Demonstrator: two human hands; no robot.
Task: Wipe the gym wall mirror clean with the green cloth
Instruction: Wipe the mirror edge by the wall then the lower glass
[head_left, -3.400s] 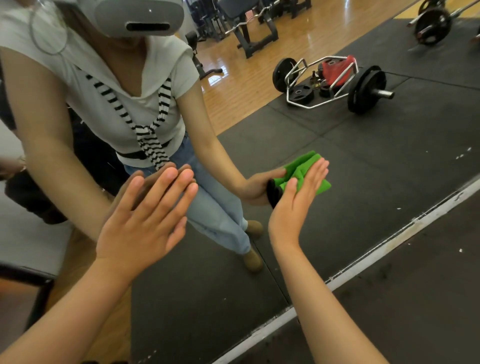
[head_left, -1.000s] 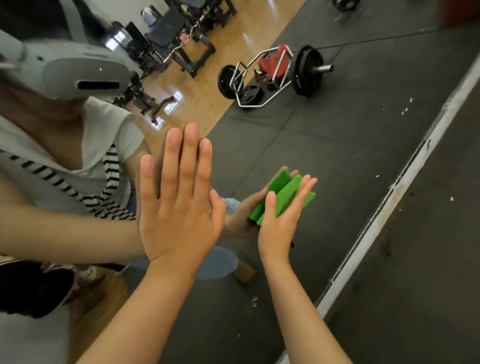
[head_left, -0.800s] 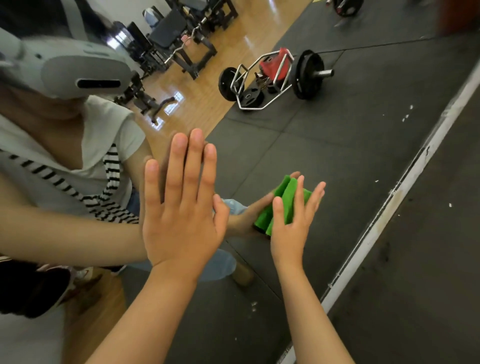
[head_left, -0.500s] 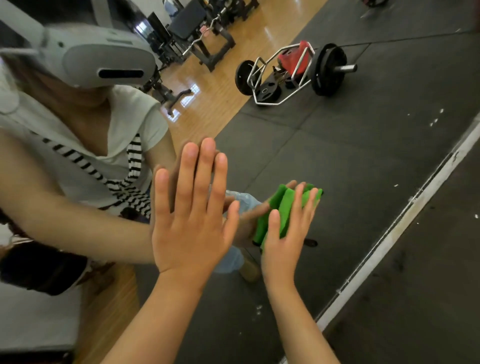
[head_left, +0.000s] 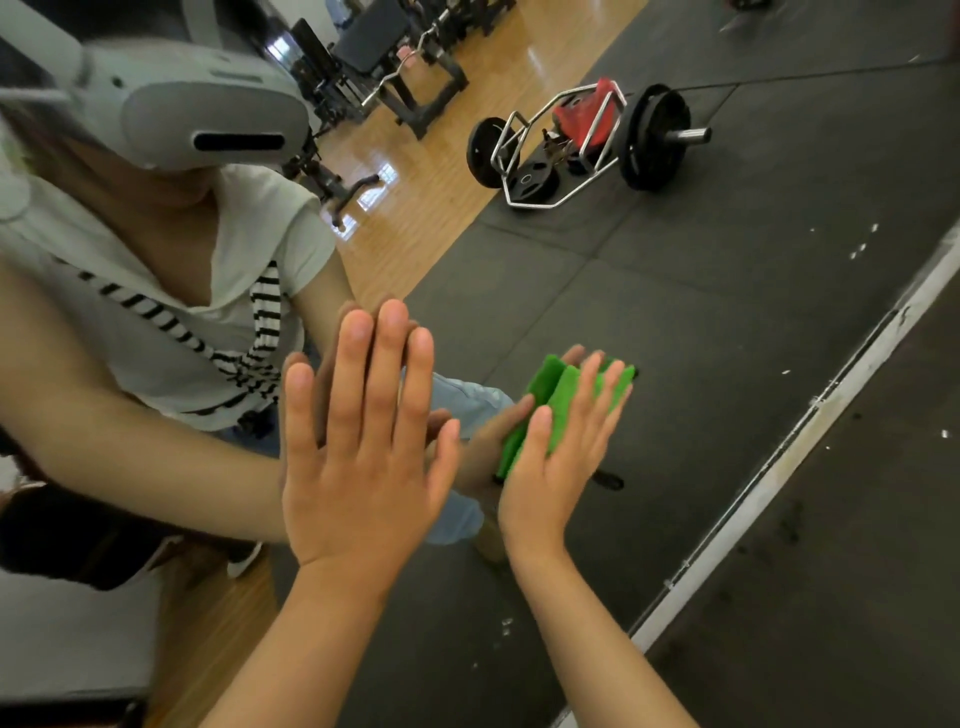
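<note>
Wiping is the step in hand, I judge: my right hand (head_left: 550, 467) presses the folded green cloth (head_left: 563, 397) against the mirror (head_left: 727, 312), above its bottom edge, fingers (head_left: 592, 384) straight. My left hand (head_left: 358, 457) lies flat beside it, holding nothing. The cloth's long axis follows my fingers, tipped up-right. Next it needs an even sideways stroke.

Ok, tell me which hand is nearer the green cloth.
Right. The right hand presses flat on the green cloth against the mirror; the left hand lies flat on the mirror to the cloth's left, not touching it.
</note>
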